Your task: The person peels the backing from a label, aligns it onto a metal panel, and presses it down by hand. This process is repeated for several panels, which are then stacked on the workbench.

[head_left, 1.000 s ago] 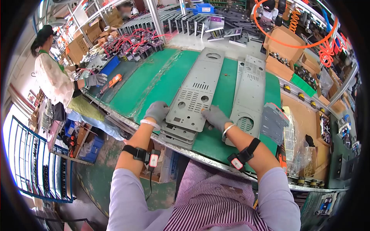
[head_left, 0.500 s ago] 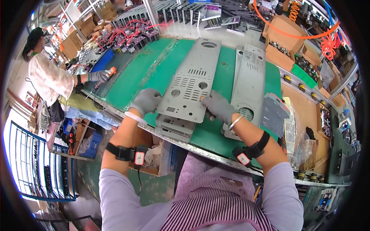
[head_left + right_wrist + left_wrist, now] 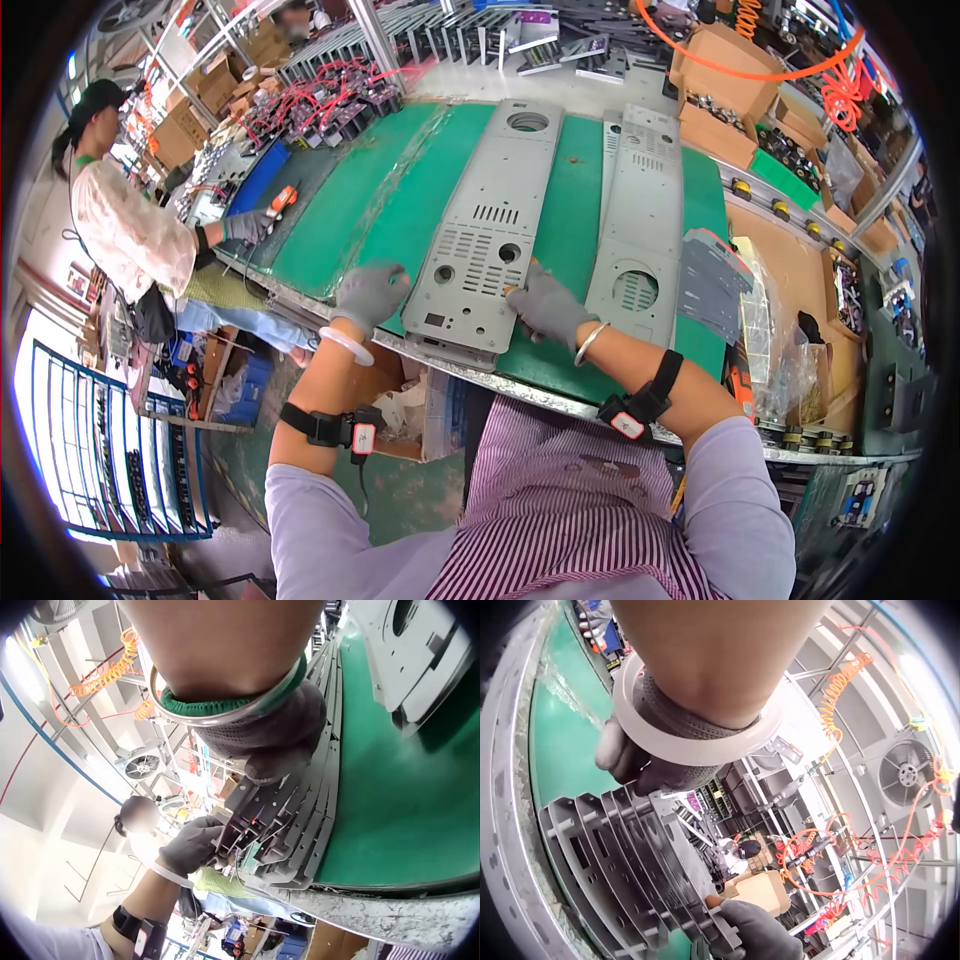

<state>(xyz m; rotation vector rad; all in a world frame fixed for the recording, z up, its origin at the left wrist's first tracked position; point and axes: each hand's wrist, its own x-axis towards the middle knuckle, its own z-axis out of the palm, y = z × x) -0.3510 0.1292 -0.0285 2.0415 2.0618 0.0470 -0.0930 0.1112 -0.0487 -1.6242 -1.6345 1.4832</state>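
Note:
A long grey perforated metal panel (image 3: 495, 215) tops a stack of similar panels (image 3: 619, 862) at the near edge of the green work surface. My gloved left hand (image 3: 370, 295) holds the panel's left edge near its front end. Opposite it, my gloved right hand (image 3: 548, 308) grips the right edge, with an orange-tipped finger or thumb on top, as the left wrist view shows. The lower panels appear as spaced layers in the right wrist view, where the left hand (image 3: 191, 847) is at the top panel's edge. My right palm is hidden there.
Another pile of grey panels (image 3: 640, 215) lies to the right, beside a dark grey plate (image 3: 712, 285). A person (image 3: 125, 225) at the left has a gloved hand by an orange power tool (image 3: 283, 200). Cartons of parts (image 3: 715, 130) stand at the right rear.
The top panel, raised and showing the stack's front beneath it half a second ago, now sits lower and covers most of it. Both hands stay at its edges.

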